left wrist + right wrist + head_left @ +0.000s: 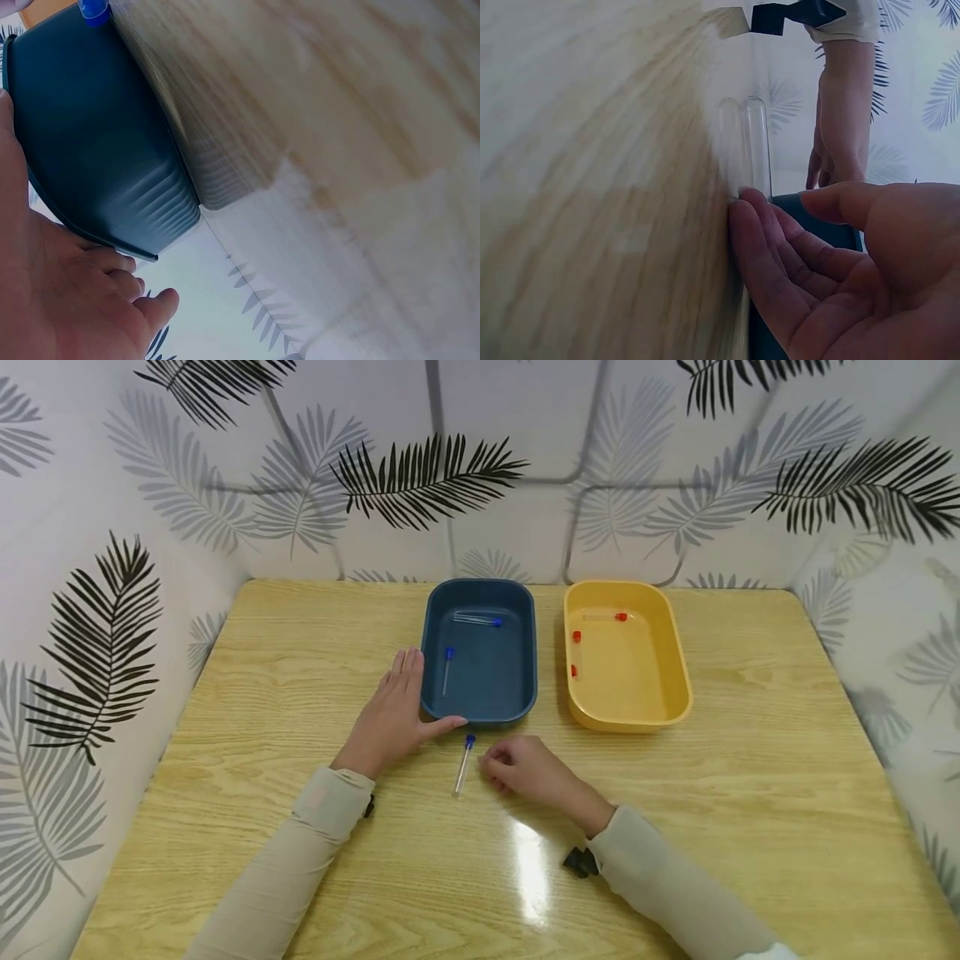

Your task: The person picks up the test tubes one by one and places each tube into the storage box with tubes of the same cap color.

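A clear test tube with a blue cap [463, 766] lies on the table in front of the dark blue tray [480, 721]. My left hand [392, 714] rests against the tray's near left corner, fingers along its left side and thumb at the front rim. In the left wrist view those fingers [112, 262] extend past the rim. Just right of the tube is my right hand [528, 768], with nothing in its grasp. The right wrist view shows its fingers [761, 247] loosely bent, thumb apart, fingertips close to the tube's glass [759, 146].
Inside the blue tray lie two blue-capped tubes [477, 620]. To its right stands a yellow tray [630, 725] holding several red-capped tubes [621, 617]. Both trays sit near the back edge of the wooden table [765, 760], before a leaf-patterned backdrop [510, 527].
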The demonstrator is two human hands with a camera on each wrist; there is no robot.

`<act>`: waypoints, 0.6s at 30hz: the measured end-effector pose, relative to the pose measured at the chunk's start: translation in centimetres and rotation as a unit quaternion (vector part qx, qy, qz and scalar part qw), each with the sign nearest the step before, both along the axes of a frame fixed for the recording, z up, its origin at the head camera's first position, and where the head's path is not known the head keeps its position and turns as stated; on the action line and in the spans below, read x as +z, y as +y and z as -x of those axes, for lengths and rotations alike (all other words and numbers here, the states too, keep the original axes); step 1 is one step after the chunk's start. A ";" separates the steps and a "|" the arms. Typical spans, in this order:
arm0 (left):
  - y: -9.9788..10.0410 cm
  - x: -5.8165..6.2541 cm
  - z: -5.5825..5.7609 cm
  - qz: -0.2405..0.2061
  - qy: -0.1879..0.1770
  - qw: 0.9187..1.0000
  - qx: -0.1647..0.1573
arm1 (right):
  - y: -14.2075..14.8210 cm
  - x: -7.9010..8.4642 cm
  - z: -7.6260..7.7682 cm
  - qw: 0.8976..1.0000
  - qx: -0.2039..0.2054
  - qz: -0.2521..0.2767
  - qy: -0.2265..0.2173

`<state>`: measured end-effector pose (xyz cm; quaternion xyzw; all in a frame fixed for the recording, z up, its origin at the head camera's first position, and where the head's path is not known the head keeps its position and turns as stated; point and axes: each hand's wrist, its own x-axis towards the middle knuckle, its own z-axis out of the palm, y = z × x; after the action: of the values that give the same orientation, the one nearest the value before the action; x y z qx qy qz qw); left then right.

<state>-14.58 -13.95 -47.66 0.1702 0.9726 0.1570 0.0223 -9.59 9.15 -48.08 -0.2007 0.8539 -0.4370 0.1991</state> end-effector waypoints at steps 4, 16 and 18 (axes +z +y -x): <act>0.0 0.1 0.0 0.002 0.002 1.000 -0.003 | -0.5 0.2 0.1 1.000 0.001 -0.020 0.023; 0.0 0.1 0.0 0.002 0.002 1.000 -0.002 | -1.6 -0.1 0.5 0.998 0.001 -0.054 0.025; 0.0 0.2 0.0 0.001 0.004 1.000 -0.001 | -1.7 0.0 0.5 0.998 0.000 -0.064 0.028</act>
<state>-14.60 -13.90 -47.50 0.1721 0.9726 0.1551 0.0190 -10.12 7.40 -48.09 -0.1994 0.8853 -0.3758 0.1877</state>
